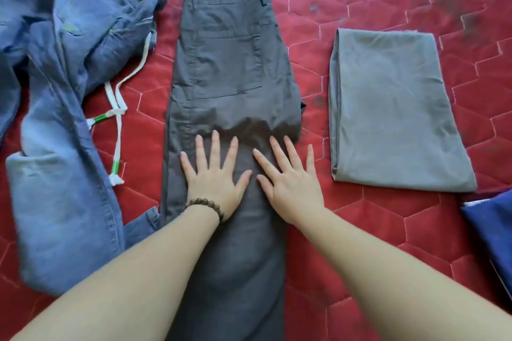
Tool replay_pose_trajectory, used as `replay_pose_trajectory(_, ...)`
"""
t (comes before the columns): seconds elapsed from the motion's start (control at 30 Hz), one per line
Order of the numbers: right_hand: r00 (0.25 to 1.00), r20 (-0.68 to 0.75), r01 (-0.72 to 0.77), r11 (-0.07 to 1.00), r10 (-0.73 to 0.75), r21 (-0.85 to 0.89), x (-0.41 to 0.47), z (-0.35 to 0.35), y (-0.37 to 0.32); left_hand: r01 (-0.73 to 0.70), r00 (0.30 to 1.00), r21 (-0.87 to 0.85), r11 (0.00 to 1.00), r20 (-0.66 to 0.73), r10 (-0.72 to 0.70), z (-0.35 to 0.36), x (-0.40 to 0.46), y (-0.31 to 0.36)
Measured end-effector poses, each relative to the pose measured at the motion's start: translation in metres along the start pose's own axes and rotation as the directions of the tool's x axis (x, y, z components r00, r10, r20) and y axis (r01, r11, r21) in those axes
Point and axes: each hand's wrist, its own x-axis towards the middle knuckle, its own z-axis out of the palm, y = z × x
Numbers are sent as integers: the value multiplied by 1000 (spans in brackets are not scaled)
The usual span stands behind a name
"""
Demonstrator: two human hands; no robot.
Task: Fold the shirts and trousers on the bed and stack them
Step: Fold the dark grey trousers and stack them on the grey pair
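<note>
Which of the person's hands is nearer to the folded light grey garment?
Right. The right hand lies flat on the dark grey trousers, just beside the folded light grey garment. The left hand rests further away, on the trousers' other side.

No readable text or labels.

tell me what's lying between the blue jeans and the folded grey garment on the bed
In the head view, the dark grey trousers lie lengthwise between the blue jeans and the folded grey garment, with strips of red quilt on either side.
</note>
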Motion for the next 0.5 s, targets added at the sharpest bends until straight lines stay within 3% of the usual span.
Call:
replay_pose_trajectory(0.1, 995, -30, 93, 995, -92, 37, 28, -14, 16, 60, 998, 2, 998, 9, -60, -8, 18, 1)
replay_pose_trajectory(0.17, 984, -159, 112, 970, -78, 216, 32, -23, 23, 56, 998, -11, 998, 10, -55, -12, 18, 3)
replay_pose_trajectory(0.23, 920, -362, 31, 890, 153, 455, 37, -32, 35, 23, 997, -70, 997, -66, -28, -21, 25, -1)
replay_pose_trajectory(0.27, 879, -379, -33, 829, 289, 558, 41, -37, 42, -9, 990, -87, 996, -138, -3, -25, 34, -5)
replay_pose_trajectory(0.33, 861, -226, -170, 676, 456, 717, 54, -43, 53, -79, 973, -95, 992, -222, 56, -34, 57, -13)
replay_pose_trajectory(0.4, 882, -61, -236, 551, 467, 800, 65, -48, 52, -150, 974, -96, 984, -185, 130, -41, 80, -19)
replay_pose_trajectory(0.5, 913, -53, -206, 568, 405, 797, 69, -54, 35, -160, 986, -36, 986, -46, 158, -38, 103, -22)
